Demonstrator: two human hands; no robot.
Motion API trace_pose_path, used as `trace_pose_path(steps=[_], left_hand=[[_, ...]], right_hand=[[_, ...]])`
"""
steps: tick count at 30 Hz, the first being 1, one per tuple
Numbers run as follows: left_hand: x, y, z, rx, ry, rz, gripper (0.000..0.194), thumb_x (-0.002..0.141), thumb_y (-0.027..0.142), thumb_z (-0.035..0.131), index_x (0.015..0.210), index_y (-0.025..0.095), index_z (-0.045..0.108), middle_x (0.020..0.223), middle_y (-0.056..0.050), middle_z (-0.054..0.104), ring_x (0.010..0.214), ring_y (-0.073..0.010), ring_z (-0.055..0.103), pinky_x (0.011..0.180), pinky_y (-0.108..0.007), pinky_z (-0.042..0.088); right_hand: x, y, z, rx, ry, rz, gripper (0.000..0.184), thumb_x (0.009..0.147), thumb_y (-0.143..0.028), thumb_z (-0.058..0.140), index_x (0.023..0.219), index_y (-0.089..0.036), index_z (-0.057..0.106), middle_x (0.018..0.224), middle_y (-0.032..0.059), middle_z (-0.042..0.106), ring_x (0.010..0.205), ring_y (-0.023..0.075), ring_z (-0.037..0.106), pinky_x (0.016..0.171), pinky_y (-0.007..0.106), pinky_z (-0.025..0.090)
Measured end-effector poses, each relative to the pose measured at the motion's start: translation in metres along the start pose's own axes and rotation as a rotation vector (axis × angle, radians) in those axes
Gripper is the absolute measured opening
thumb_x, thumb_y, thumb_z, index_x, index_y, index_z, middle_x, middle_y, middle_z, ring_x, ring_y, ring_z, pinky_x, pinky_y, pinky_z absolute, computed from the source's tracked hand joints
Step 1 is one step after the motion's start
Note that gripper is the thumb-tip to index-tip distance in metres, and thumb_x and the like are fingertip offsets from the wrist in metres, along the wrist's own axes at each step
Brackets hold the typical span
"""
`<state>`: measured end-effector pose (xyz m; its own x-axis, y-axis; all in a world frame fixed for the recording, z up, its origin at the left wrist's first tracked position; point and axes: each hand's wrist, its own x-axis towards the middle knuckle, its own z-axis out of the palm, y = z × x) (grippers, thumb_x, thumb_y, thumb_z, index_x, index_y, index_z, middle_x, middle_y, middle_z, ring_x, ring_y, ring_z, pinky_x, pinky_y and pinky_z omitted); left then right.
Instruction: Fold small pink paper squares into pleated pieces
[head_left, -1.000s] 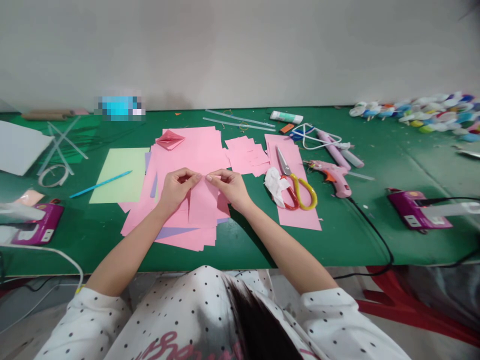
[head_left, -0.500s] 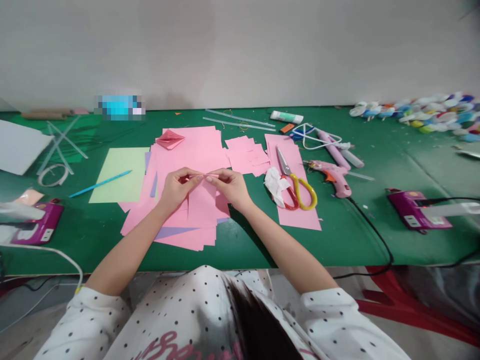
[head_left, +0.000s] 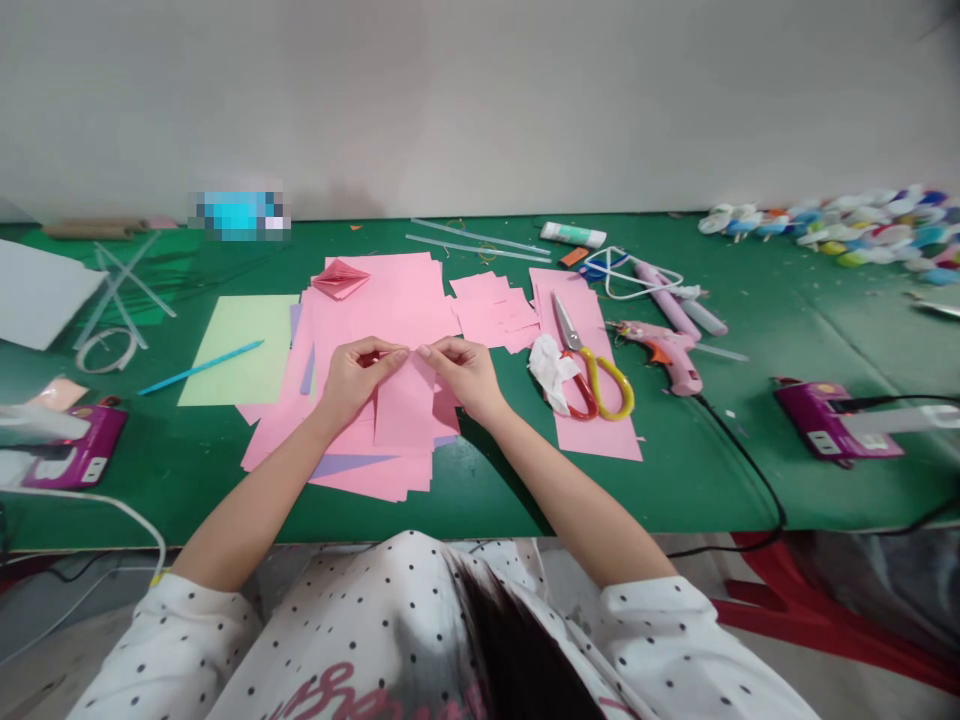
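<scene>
A small sheet of pink paper [head_left: 405, 405] hangs from my fingertips, its upper edge pinched on both sides. My left hand [head_left: 361, 378] grips that edge between thumb and index finger, and my right hand [head_left: 466, 375] does likewise a short way to the right. Beneath them lies a stack of larger pink sheets [head_left: 382, 285], with purple paper [head_left: 352, 466] showing near its lower edge. On the stack's upper left rests a pleated pink paper piece [head_left: 340, 279]. Smaller pink paper pieces [head_left: 493, 310] lie just right of the stack.
Scissors [head_left: 616, 385] with red and yellow handles lie on a pink strip to the right, beside a pink glue gun [head_left: 664, 352]. At left, a blue pencil [head_left: 202, 366] crosses pale green paper [head_left: 225, 325]. Purple power strips [head_left: 836, 420] sit toward both sides; bottle caps [head_left: 862, 225] pile back right.
The pinched paper has tipped, so its face now hangs toward me instead of showing mostly a thin folded edge. My fingertips have shifted slightly; the other things stay put.
</scene>
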<state>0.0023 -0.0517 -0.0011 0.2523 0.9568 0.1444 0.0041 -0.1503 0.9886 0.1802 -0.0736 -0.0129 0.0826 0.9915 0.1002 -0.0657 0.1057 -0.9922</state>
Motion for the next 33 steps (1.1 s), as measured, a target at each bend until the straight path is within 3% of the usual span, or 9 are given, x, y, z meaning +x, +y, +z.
trace_pose_path(steps=[8,21,33], left_hand=[[0.0010,0.0004,-0.0020,-0.026,0.010,-0.037,0.029,0.072,0.043,0.082,0.084,0.017,0.078,0.085,-0.006,0.075,0.080,-0.0188,0.066,0.075,-0.031,0.053],[0.0017,0.0009,-0.0013,-0.110,0.026,-0.091,0.024,0.071,0.037,0.083,0.081,0.017,0.077,0.081,-0.004,0.073,0.077,-0.0164,0.064,0.074,-0.030,0.051],[0.0025,0.0014,-0.0022,-0.060,0.043,-0.096,0.026,0.073,0.040,0.082,0.081,0.017,0.076,0.084,-0.004,0.073,0.078,-0.0166,0.063,0.075,-0.030,0.050]], right_hand=[[0.0012,-0.0012,-0.0005,0.076,-0.025,0.035,0.041,0.065,-0.057,0.082,0.075,-0.020,0.068,0.062,-0.0025,0.060,0.054,0.0097,0.051,0.049,0.024,0.044],[0.0000,-0.0004,-0.0006,0.082,-0.042,0.005,0.038,0.072,-0.056,0.077,0.070,-0.020,0.062,0.055,-0.0046,0.054,0.048,0.0086,0.047,0.046,0.023,0.041],[-0.0005,0.0004,-0.0024,0.082,-0.033,0.009,0.030,0.074,-0.048,0.076,0.073,-0.020,0.064,0.061,-0.0025,0.060,0.054,0.0101,0.053,0.055,0.026,0.047]])
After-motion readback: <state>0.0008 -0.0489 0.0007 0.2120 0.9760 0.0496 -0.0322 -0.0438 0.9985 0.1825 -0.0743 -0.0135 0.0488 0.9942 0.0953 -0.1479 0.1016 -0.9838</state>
